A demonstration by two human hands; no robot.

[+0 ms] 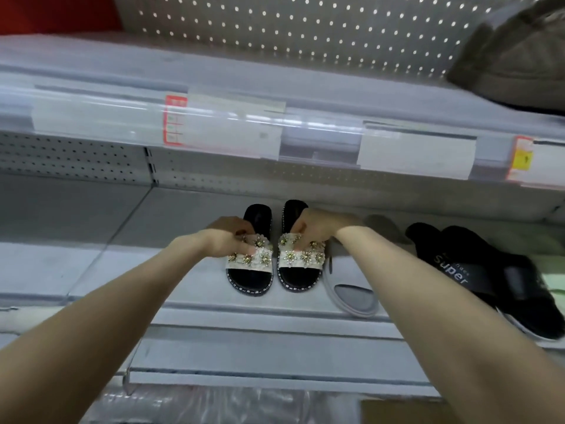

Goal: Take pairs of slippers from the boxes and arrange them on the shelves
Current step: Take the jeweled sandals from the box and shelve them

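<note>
On the smooth grey shelf (183,215), near its front edge, stands a black-soled pair with pale straps studded with metal flowers. The left hand (227,240) pinches the left slipper (249,261) by its strap, the right hand (312,229) the right slipper (302,260) (fingers curled over each). Open room lies to their left. The right forearm half hides a grey slipper (353,296).

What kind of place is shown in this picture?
Probably a shop's shoe section. The metal shelves have perforated back panels and price labels on their front edges, and different slippers lie side by side: a flowered pair, a black pair.
</note>
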